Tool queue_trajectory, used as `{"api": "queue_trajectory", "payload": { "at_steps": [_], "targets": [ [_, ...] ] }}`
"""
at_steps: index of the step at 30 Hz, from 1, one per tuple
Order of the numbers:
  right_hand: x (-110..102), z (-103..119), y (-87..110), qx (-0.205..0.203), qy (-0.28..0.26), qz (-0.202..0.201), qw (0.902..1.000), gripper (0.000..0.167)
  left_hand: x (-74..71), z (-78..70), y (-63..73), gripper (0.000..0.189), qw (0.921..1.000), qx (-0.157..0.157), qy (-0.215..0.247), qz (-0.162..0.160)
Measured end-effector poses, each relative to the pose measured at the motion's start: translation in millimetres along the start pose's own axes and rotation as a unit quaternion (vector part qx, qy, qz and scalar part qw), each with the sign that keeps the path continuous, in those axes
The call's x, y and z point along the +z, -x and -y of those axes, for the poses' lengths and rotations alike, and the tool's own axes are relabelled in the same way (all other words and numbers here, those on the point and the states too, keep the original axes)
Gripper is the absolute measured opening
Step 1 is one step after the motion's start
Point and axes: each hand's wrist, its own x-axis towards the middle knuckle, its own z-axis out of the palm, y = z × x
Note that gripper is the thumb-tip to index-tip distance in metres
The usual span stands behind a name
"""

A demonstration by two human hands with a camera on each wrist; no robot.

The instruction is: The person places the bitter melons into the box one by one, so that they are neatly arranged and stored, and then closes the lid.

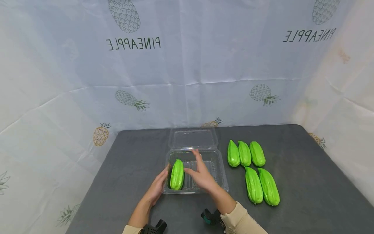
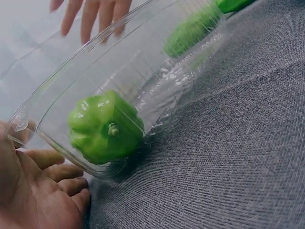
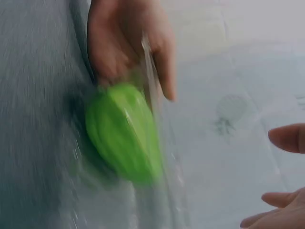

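A clear plastic clamshell container [image 1: 223, 177] stands on the table with its lid [image 1: 193, 139] laid back. One ridged green gourd [image 1: 177, 175] lies lengthwise in its left part. My left hand [image 1: 157, 187] rests its extended fingers against the container's left wall; the left wrist view shows that palm [image 2: 40, 198] beside the clear side. Over the container's middle, just right of the gourd, hovers my right hand [image 1: 202, 175], thumb and fingers spread and nothing between them. In the right wrist view its fingers [image 3: 281, 210] show at the right edge, apart from the blurred gourd [image 3: 126, 133].
Several more green gourds lie right of the container: a back row [image 1: 244, 154] and a front pair [image 1: 261, 187]. The dark grey table [image 1: 137, 156] ends at a pineapple-print curtain [image 1: 187, 104] behind. Black wrist devices [image 1: 211, 217] sit under both wrists.
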Motion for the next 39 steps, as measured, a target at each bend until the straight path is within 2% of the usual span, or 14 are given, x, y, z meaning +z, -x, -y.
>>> {"api": "queue_trajectory", "payload": {
  "at_steps": [3, 9, 13, 18, 22, 29, 34, 39],
  "targets": [
    [-17, -2, 8.1, -0.018, 0.035, -0.011, 0.9991, 0.070, 1.0, -0.2, 0.3, 0.067, 1.0000, -0.003, 0.002, -0.002],
    [-48, -8, 21.2, -0.027, 0.085, -0.034, 0.9954, 0.069, 1.3, 0.6, 0.5, 0.067, 0.9999, -0.007, -0.003, -0.007],
    [-63, -17, 29.8, -0.033, 0.096, -0.059, 0.9931, 0.068, 1.7, -0.1, 1.2, 0.067, 1.0000, -0.005, -0.003, -0.003],
    [-75, -29, 42.5, -0.063, 0.088, -0.106, 0.9885, 0.069, 1.7, 0.0, 1.3, 0.065, 1.0000, 0.004, 0.006, 0.005],
    [-82, -34, 49.7, -0.079, 0.091, -0.138, 0.9830, 0.068, 1.3, 0.2, 1.0, 0.065, 1.0000, 0.002, 0.007, -0.003],
    [-97, -47, 58.4, -0.048, 0.123, -0.170, 0.9764, 0.077, 0.8, 1.6, 0.2, 0.068, 0.9998, 0.002, 0.016, 0.007],
    [-106, -58, 64.8, -0.042, 0.170, -0.195, 0.9650, 0.079, 0.7, 2.1, -0.1, 0.068, 0.9998, 0.002, 0.017, 0.006],
    [-115, -64, 69.1, -0.043, 0.168, -0.221, 0.9598, 0.086, 0.0, 2.2, -1.0, 0.069, 0.9999, 0.001, 0.015, 0.003]
  ]
}}
